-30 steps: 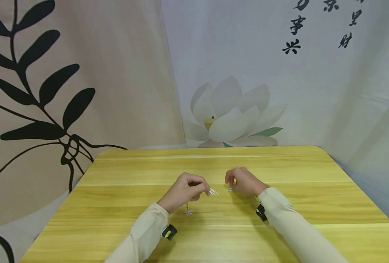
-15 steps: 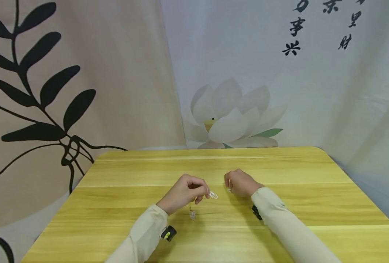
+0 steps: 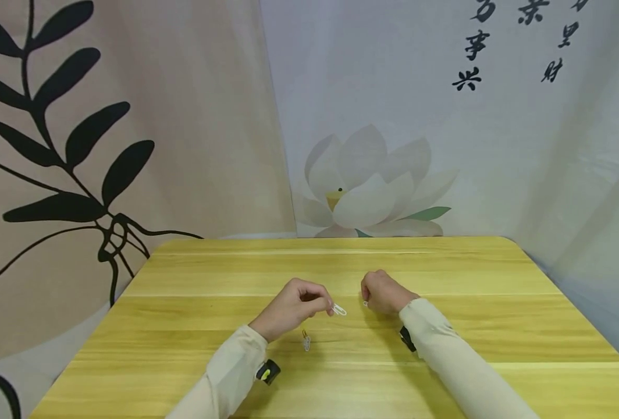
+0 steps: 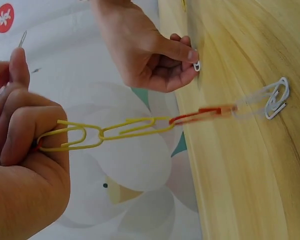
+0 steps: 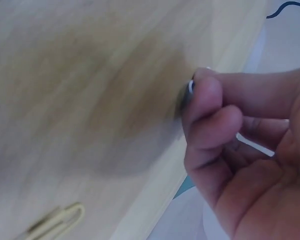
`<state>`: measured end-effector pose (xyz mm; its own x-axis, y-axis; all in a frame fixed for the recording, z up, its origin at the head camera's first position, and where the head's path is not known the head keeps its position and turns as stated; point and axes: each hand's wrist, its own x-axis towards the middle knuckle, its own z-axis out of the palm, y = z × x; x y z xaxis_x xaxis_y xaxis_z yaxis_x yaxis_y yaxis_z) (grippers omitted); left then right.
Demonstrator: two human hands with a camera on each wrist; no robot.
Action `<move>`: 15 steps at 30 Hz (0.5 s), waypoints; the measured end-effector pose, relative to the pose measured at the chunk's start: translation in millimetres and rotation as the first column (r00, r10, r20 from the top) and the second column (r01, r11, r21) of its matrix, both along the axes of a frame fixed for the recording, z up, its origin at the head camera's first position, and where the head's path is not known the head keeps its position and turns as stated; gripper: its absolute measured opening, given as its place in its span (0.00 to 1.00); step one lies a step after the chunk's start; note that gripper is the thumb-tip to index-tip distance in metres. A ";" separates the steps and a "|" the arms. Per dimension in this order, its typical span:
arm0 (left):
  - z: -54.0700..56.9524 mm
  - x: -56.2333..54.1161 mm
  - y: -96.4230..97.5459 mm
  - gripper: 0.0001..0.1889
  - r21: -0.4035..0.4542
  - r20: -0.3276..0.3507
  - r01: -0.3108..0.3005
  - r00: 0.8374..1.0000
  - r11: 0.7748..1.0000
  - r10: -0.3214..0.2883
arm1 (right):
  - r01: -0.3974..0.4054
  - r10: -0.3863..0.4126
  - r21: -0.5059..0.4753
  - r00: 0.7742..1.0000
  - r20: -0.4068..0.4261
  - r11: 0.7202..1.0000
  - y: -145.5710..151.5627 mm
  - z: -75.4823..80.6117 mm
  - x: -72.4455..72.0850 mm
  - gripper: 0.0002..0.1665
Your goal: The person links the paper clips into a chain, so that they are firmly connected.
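Just below the middle of the head view we see the left hand (image 3: 292,308), its thumb and fingers pinching a white paper clip (image 3: 340,310) whose free end points towards the right of the frame. Under this hand hangs a chain (image 4: 101,134) of clips. In the left wrist view we follow it from the curled fingers at the left across the middle: two yellow clips (image 4: 152,125), a blurred red clip (image 4: 210,110), then white clips (image 4: 276,102) at the right, partly blurred. We cannot tell whether the white paper clip joins that chain.

Right of centre in the head view, the right hand (image 3: 388,291) pinches a small clip (image 4: 197,65), also white, close over the bench (image 3: 157,326); the fingers hide most of it. At the lower left of the right wrist view we make out a blurred pale clip (image 5: 57,221), apart from the right hand.

Behind the bench we see a cloth backdrop (image 3: 210,145) with dark leaves (image 3: 84,137) at the left, a pale flower (image 3: 372,198) in the middle and black characters (image 3: 466,78) at the upper right.
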<state>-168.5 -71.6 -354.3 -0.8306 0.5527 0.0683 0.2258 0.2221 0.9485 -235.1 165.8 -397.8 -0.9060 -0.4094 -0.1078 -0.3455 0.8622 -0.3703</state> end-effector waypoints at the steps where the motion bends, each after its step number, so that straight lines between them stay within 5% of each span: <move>1: 0.1 0.2 0.0 0.13 -0.007 -0.004 -0.008 1.000 1.000 0.008 | -0.001 0.001 0.001 1.000 0.000 1.000 -0.1 0.1 0.2 0.16; 9: 0.2 1.9 1.4 0.12 -0.023 -0.001 -0.054 0.999 0.998 0.054 | -0.016 0.016 0.031 1.000 0.000 0.999 1.6 -0.7 2.6 0.16; 15: -2.8 1.0 1.7 0.11 -0.016 0.014 -0.069 0.998 0.998 0.069 | -0.046 0.045 -0.060 0.999 -0.011 0.997 5.9 3.5 4.3 0.14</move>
<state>-167.5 -69.9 -357.1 -0.8674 0.4953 0.0479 0.1961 0.2517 0.9478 -230.8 171.7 -394.3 -0.8871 -0.4557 -0.0734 -0.3877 0.8219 -0.4173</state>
